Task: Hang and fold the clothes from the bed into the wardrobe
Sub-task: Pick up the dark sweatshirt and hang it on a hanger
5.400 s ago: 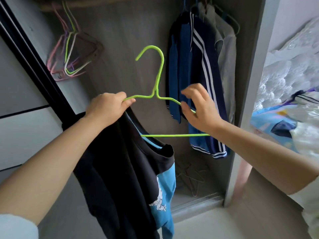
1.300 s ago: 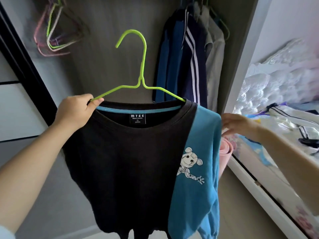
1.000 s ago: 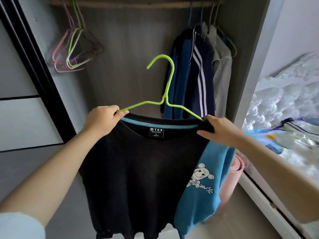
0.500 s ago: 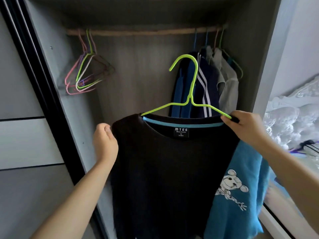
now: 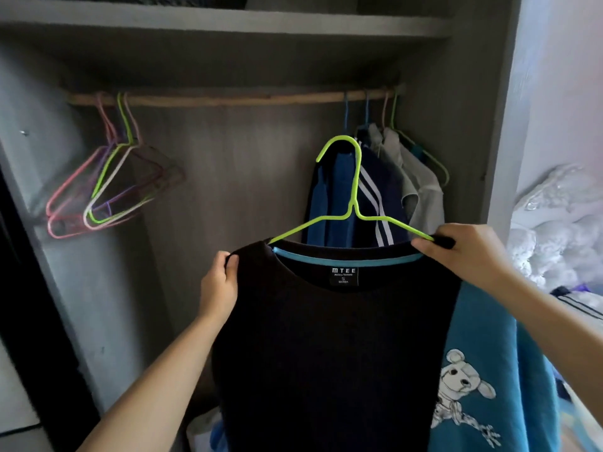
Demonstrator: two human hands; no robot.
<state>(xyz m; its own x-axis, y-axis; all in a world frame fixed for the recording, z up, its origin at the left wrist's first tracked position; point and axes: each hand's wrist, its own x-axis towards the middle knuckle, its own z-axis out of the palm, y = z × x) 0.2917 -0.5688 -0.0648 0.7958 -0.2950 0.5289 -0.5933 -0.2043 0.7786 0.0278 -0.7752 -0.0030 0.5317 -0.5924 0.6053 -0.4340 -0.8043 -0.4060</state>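
Shirt: the black T-shirt (image 5: 326, 353) is on the green hanger (image 5: 354, 203), neck label facing us, held up in front of the open wardrobe (image 5: 228, 24) and below the rail (image 5: 228, 100); not hung yet.

Right hand: the right hand (image 5: 463, 252) has its fingers (image 5: 424, 247) clenched on the hanger's right shoulder tip, pinching fabric and wire together. That looks like the carrying grip, so the shirt can't slide off that end.

Left hand: the left hand (image 5: 218, 285) has its fingers curled round the shirt's left shoulder edge, grasping cloth only. I'd say it's there to tug the shoulder square over the wire and keep the body hanging flat.

Hook: pointing up and toward the rail, free of both hands, which is just what you want for catching the rail.

Blue panel: the shirt's blue side with the bear print (image 5: 463, 396) droops at lower right, under the right arm.

Rail, right end: hung clothes (image 5: 375, 190) bunched there, directly behind the hook.

Rail, left end: a cluster of empty hangers (image 5: 107, 190), tilted against the side wall.

Rail, middle: bare wood, the obvious slot for this one.

Bed: a pale heap (image 5: 554, 230) at the right edge, beyond the wardrobe's side panel; what's in it I can't tell.

Next, by my reading: lift and hook.
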